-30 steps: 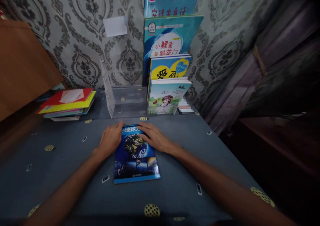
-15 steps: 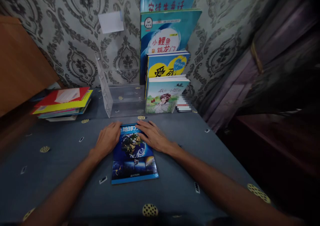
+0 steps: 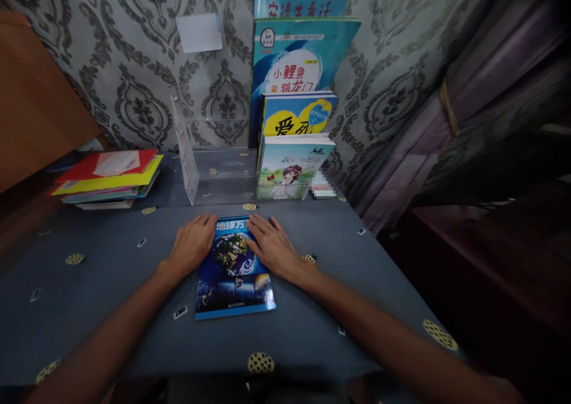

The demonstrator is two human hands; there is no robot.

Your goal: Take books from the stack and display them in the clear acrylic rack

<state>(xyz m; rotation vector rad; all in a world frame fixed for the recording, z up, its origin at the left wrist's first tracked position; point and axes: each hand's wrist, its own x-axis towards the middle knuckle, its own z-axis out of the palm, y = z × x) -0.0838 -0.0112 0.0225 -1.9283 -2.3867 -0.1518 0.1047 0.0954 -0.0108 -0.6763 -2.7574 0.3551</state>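
A blue book point(image 3: 236, 273) with a globe on its cover lies flat on the grey-blue patterned tablecloth point(image 3: 111, 297). My left hand point(image 3: 191, 240) rests at the book's upper left edge, fingers close together and pointing away from me. On the upper right side, my right hand point(image 3: 274, 246) lies on the cover's edge with its fingers spread. Behind the book stands a clear acrylic rack point(image 3: 190, 166). Several books stand in tiers on its right side, the front one a green-blue book point(image 3: 285, 172) with a drawn figure.
Left of the rack lies a stack of thin books, with a red one point(image 3: 107, 165) near the top. A wooden panel point(image 3: 40, 100) is at the far left. A tied curtain point(image 3: 414, 136) hangs at the right, beyond the table's edge.
The view has shifted slightly, so the table and rack sit a little differently in the picture. Both hands remain at the blue book's upper sides; the right hand's fingers look slightly more spread.
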